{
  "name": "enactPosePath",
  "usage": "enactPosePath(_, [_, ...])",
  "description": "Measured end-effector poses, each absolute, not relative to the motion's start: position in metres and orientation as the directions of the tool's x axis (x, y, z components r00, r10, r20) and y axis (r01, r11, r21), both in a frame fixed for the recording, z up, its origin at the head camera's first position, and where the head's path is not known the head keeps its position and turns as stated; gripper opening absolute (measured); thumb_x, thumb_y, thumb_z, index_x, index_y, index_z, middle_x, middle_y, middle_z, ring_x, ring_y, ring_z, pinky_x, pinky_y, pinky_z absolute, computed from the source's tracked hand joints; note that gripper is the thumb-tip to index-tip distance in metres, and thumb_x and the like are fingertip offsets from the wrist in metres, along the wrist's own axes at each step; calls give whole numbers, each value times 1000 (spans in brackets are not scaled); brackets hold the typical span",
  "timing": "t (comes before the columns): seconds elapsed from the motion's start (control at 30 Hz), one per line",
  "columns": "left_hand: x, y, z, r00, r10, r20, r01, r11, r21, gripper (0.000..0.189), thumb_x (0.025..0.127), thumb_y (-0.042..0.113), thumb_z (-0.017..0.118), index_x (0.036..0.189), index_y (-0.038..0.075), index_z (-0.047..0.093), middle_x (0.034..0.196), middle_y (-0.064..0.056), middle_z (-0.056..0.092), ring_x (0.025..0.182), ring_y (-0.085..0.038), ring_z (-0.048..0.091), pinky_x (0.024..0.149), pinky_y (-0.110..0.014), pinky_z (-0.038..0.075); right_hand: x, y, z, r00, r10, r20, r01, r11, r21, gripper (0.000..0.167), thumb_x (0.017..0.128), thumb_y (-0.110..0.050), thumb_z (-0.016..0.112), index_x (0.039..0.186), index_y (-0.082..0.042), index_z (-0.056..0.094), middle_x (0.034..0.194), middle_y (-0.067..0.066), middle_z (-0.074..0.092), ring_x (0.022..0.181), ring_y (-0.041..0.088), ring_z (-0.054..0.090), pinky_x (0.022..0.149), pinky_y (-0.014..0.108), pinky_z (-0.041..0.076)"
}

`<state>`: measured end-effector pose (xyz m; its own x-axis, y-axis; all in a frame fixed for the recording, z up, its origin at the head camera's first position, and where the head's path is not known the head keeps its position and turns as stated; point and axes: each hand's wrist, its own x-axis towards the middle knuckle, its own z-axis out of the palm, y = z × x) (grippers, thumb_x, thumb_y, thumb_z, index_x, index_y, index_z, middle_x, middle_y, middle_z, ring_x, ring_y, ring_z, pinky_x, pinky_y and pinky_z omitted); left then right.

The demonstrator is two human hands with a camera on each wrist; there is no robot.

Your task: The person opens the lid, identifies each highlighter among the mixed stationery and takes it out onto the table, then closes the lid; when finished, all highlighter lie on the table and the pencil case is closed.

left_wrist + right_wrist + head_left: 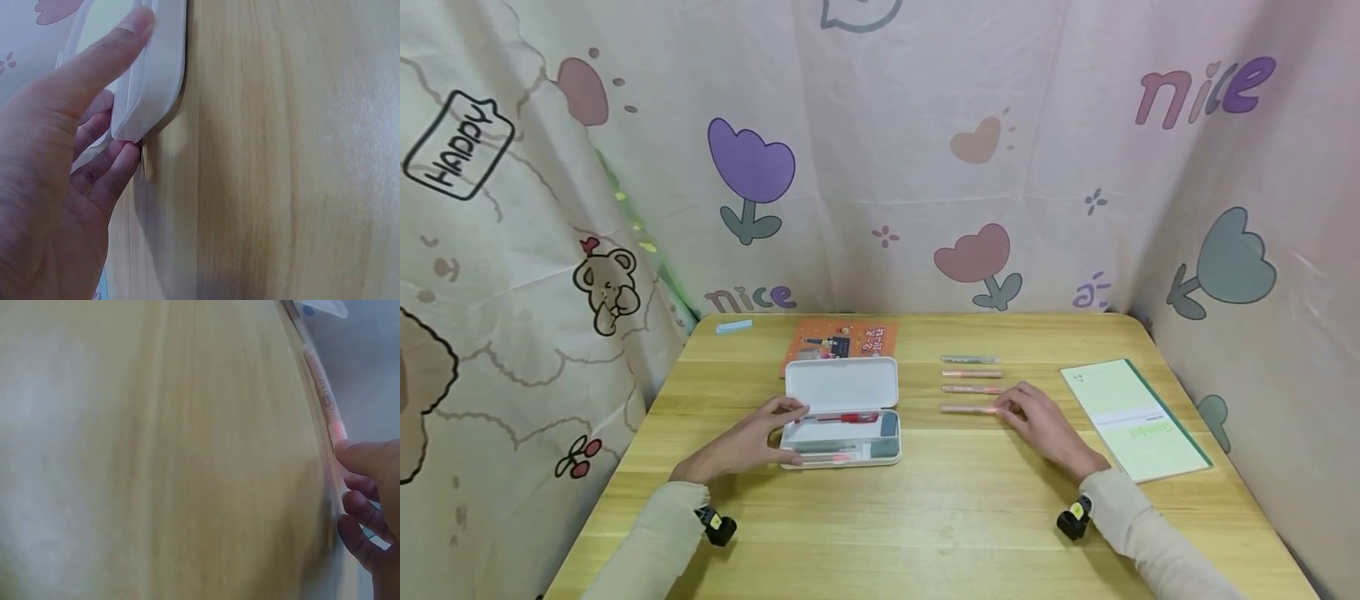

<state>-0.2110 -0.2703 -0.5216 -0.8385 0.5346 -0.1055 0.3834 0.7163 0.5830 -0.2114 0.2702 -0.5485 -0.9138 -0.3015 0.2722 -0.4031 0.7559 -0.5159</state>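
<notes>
1. White pencil case (841, 385).
2. Red-marked pen (859, 417) in that case.
3. Four pens (972, 374) in a row: three pinkish, the other grey-green.
4. Table (925, 525) in yellow-brown wood grain with darker streaks.
5. Notebook (1131, 417) in pale green with a dark green edge.
6. Orange booklet (842, 337) with white lettering.
7. Off-white curtain (880, 108) printed with purple, red and grey-blue flowers (752, 167) and a pale, dark-lined bear (608, 283).
8. Beige sleeves (662, 525).

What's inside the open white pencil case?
A red pen, a pinkish pen and two greyish pieces. The left hand covers parts of the case's left end, hiding anything beneath.
</notes>
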Motion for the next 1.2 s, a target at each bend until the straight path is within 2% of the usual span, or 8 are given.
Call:
enactPosePath(0.6, [-210, -268, -522, -838, 538, -95, 393, 714, 579, 90, 93, 52, 86, 162, 7, 52, 164, -13, 45, 149, -39, 48, 121, -65, 42, -217, 274, -550, -933, -285, 219, -359, 767, -532, 11, 100, -16, 81, 110, -13, 80, 106, -2, 69, 94, 11, 64, 84, 36, 59])
enactPosePath(0.97, [-209, -268, -521, -841, 531, -102, 385, 720, 577, 90, 93, 53, 85, 163, 8, 52, 165, -13, 44, 150, -39, 47, 122, -66, 41, -216, 274, -550, -939, -266, 218, -343, 770, -538, 21, 99, -22, 83, 117, -11, 81, 109, -2, 68, 95, 12, 63, 86, 36, 59])
enactPosePath(1.2, [-209, -270, -521, -843, 527, -106, 379, 723, 578, 90, 93, 52, 85, 163, 7, 51, 166, -13, 44, 150, -39, 46, 122, -65, 41, -215, 256, -535, -922, -282, 267, -385, 757, -529, 27, 100, -25, 82, 123, -12, 78, 117, 2, 70, 99, 16, 64, 87, 40, 59])
